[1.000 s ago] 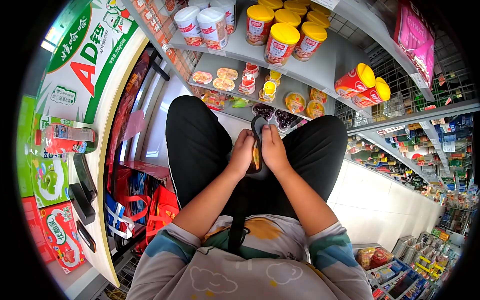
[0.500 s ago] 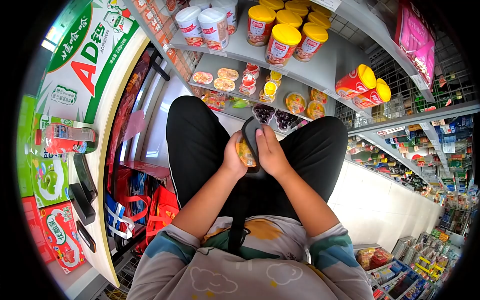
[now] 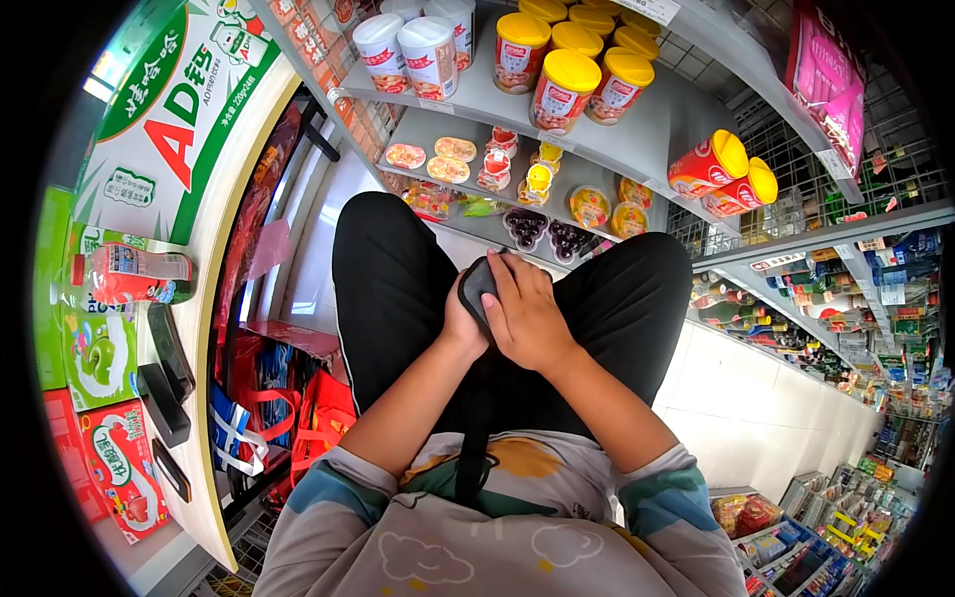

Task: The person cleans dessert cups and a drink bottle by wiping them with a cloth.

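Note:
Between my knees, both hands are around a dark grey, flat, rounded object, which resembles a shoe sole or a pad. My left hand holds it from the left side, mostly behind it. Across its right side lies my right hand, with the thumb pressed on the grey face and the fingers over the top edge. The patterned orange side seen earlier is hidden now.
Shelves ahead hold yellow-lidded cans, white cans and small cups. On the left counter are a red bottle, cartons and dark devices. Red bags hang below it. More stocked shelves stand at right.
The grey object has turned so its plain dark face shows and its orange side is out of sight. My right hand has moved further over it.

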`<state>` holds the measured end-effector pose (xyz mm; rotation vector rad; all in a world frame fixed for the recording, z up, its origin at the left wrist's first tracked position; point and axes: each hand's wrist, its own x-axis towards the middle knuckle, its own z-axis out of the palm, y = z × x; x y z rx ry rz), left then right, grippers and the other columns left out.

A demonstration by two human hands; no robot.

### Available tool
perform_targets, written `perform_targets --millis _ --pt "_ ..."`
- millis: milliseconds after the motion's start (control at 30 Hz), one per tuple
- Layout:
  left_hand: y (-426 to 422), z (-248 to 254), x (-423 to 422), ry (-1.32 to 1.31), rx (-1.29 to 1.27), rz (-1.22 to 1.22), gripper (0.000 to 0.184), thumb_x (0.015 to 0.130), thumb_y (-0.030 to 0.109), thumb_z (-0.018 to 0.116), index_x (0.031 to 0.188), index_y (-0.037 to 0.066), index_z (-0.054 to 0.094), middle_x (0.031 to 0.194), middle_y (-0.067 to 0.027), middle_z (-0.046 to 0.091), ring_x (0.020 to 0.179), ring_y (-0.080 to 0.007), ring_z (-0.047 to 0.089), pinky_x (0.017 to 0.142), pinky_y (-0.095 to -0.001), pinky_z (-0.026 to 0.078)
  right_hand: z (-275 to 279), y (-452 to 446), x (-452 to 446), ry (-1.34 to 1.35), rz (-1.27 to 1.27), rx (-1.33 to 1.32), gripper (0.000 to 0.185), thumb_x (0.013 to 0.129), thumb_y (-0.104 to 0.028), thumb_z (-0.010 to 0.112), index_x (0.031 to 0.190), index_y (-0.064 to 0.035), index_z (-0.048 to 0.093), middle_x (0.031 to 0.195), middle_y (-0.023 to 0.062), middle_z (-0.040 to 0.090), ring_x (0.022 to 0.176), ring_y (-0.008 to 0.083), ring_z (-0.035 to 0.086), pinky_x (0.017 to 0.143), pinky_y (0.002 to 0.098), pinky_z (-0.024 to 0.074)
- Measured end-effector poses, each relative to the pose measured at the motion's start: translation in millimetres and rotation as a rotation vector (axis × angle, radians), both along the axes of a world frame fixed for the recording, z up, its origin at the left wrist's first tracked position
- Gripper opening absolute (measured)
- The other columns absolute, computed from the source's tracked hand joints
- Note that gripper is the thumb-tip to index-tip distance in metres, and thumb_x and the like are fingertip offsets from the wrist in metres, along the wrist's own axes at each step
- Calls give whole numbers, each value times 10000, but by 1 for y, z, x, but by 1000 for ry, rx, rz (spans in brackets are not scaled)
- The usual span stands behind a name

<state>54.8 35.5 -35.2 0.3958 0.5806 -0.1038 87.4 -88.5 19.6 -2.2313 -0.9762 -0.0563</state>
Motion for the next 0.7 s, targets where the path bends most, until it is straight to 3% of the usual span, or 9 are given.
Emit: perform_targets --millis 100,333,567,700 --pt "-3 -6 -1 -2 78 -36 457 1075 373 300 1218 75 616 1192 -92 677 1112 -249 653 998 -412 518 -5 0 -2 0 -46 -12 533 986 -267 552 1409 53 502 1300 271 531 1134 426 535 998 498 418" --pt "-9 -18 -1 -12 142 -42 374 1077 341 370 1180 82 619 1102 -65 674 1028 -204 660 935 -363 544 -5 1 -2 -43 -119 -23 491 944 -259 575 1324 51 548 1127 225 561 972 392 570 843 474 469" --pt "-13 -15 2 14 335 -97 366 1067 358 382 1100 86 624 1027 -51 666 942 -174 654 854 -340 547 -16 3 -1 -29 -194 -10 447 923 -249 593 1253 51 565 1024 219 553 890 397 579 770 491 485" --pt "-14 -23 1 -1 386 -123 333 1064 333 405 1104 85 623 999 -41 663 919 -160 651 839 -326 543 -6 1 4 90 -216 -10 346 922 -281 614 1106 9 573 985 228 554 840 425 591 698 516 494"
